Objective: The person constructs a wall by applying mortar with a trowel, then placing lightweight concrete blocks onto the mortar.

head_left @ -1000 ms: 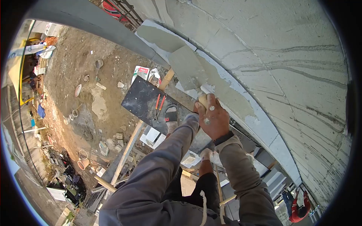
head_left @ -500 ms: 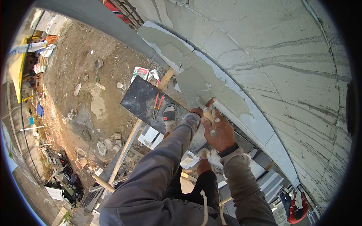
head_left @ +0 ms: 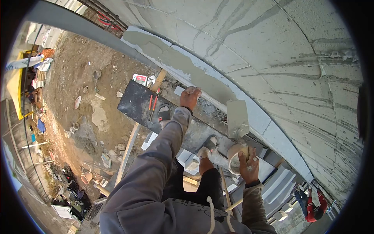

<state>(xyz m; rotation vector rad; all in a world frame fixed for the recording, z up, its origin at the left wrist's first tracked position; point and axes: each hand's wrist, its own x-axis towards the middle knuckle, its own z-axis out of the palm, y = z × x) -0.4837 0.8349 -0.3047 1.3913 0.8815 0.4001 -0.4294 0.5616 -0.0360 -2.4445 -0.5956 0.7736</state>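
Note:
My right hand (head_left: 249,167) is closed round the handle of a trowel, beside a round mortar-smeared bucket (head_left: 235,159). The flat, grey-coated trowel blade (head_left: 237,117) points away from me, overlapping the edge of the ledge. My left hand (head_left: 189,97) is curled closed at the near edge of the ledge; whatever its fingers hold is hidden. Wet grey mortar (head_left: 167,54) covers part of the long, pale curved ledge (head_left: 269,126) along the wall.
Both sandalled feet stand on a dark plank platform (head_left: 136,102), with red-handled pliers (head_left: 152,106) lying on it. Bamboo poles and pale blocks are below. The large curved wall (head_left: 272,50) rises at the right. A person in red (head_left: 314,206) is at the lower right.
My hands have come apart. The right hand and trowel have moved down and right, beside the bucket now visible; my left hand has moved up and left to the ledge edge. The view has shifted.

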